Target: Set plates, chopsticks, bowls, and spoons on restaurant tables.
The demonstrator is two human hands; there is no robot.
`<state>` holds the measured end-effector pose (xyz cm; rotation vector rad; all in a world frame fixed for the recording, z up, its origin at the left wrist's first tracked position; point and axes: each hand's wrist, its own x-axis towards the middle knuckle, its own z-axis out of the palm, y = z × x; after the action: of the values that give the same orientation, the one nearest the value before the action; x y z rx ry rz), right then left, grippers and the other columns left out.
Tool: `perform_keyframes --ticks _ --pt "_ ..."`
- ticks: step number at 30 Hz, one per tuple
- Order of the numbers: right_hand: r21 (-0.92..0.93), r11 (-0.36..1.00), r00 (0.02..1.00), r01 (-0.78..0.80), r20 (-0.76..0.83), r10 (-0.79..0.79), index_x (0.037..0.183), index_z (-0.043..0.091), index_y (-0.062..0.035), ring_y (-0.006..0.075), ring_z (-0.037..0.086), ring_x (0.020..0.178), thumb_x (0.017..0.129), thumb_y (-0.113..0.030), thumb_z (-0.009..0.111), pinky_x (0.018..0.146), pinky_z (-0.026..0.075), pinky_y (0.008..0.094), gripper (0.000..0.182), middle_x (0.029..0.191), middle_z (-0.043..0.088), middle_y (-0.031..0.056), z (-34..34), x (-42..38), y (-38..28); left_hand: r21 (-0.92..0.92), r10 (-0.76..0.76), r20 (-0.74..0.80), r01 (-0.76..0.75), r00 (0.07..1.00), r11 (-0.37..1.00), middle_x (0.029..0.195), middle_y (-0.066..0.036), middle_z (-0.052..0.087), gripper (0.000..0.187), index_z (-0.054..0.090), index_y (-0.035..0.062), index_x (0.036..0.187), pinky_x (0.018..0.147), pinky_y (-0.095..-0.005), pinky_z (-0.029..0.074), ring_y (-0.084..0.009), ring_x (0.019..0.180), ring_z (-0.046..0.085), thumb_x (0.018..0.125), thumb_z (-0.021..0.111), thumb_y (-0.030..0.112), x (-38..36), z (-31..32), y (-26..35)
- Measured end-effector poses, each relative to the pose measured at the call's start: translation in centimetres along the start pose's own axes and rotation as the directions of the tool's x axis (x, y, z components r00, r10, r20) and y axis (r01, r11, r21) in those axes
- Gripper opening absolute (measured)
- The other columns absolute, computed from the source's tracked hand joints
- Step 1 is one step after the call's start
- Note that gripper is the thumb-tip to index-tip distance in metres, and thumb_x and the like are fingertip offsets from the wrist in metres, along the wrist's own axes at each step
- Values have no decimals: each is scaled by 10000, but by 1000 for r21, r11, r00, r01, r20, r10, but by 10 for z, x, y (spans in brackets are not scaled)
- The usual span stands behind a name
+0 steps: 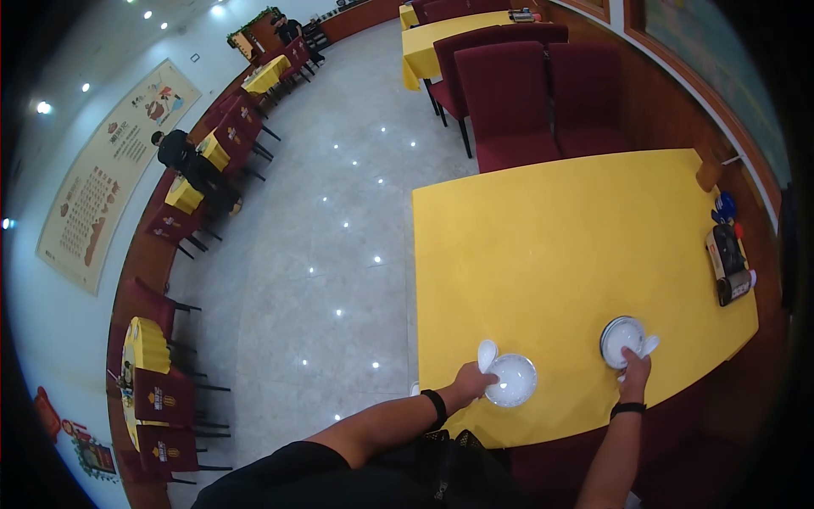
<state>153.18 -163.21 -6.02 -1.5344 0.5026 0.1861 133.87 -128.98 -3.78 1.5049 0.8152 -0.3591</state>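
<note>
Two white bowls sit near my edge of the yellow counter (551,254): the left bowl (512,379) and the right bowl (621,340), each with a white spoon, one (487,355) by the left, another (649,345) by the right. Both settings look laid; the far side seems unset. My left hand (469,382) grips the left bowl's rim; my right hand (634,366) holds the right bowl's near edge, arms stretched forward.

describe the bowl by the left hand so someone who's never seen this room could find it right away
Start at the big yellow table nearest the camera and follow its near edge to the aisle-side corner. There sits a white bowl with a white spoon at its rim, the left hand touching it. The other bowl lies toward the wall, at the right hand.
</note>
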Motion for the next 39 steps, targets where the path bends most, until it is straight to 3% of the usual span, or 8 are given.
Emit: perform_keyframes --ticks 10,14,17,23,25,30,33,39 --pt "-22 998 985 -50 162 53 1240 476 1 204 634 795 753 7 659 569 503 303 520 1002 624 100 18 -52 3 -142 36 16 -33 999 989 622 -96 584 219 635 -40 847 425 -317 421 -179 462 543 758 712 145 -2 -14 -35" --pt "14 999 989 -49 143 46 1206 508 -9 162 629 713 756 6 635 488 452 254 468 963 636 72 22 -39 8 -68 -34 5 34 999 997 620 -98 586 213 646 -45 835 419 -317 416 -179 460 547 757 709 143 -2 -14 -31" --pt "-29 998 980 -53 189 57 1200 512 9 185 641 777 749 19 634 569 501 282 467 991 635 86 21 -33 14 -105 -51 22 53 998 993 615 -95 583 213 647 -41 837 418 -317 416 -172 455 542 754 711 145 -1 -10 -35" --pt "0 997 982 -76 172 75 1224 486 12 224 642 804 735 22 668 597 514 310 522 1010 626 116 42 -65 5 -311 -36 17 39 999 950 671 -74 583 200 628 -15 895 428 -298 390 -154 486 515 781 701 133 -3 -8 -16" --pt "-49 993 976 -112 184 119 1218 481 32 246 642 906 731 47 650 752 539 354 515 1036 621 123 50 -77 -2 -411 -30 41 44 999 910 712 -67 591 188 623 3 923 444 -281 377 -148 523 511 800 693 126 5 -5 -10" --pt "-59 997 980 -53 188 63 1190 487 16 234 648 842 723 46 666 673 541 334 501 1004 623 115 63 -87 13 -553 -7 147 88 989 829 743 -64 620 174 624 15 940 450 -269 377 -139 540 525 817 684 123 17 -6 1" --pt "-161 974 964 -157 188 186 1191 484 18 227 647 829 718 50 669 654 537 329 510 1001 623 117 69 -101 6 -596 0 199 120 980 794 757 -63 633 166 621 20 944 445 -258 375 -131 544 535 826 679 122 19 -5 -1" --pt "66 997 984 -39 174 27 1199 473 25 228 648 831 713 49 671 667 541 332 525 1004 620 124 75 -98 41 -661 14 280 182 960 728 824 -72 651 199 606 4 1021 462 -251 409 -131 588 577 849 649 94 29 2 -10"
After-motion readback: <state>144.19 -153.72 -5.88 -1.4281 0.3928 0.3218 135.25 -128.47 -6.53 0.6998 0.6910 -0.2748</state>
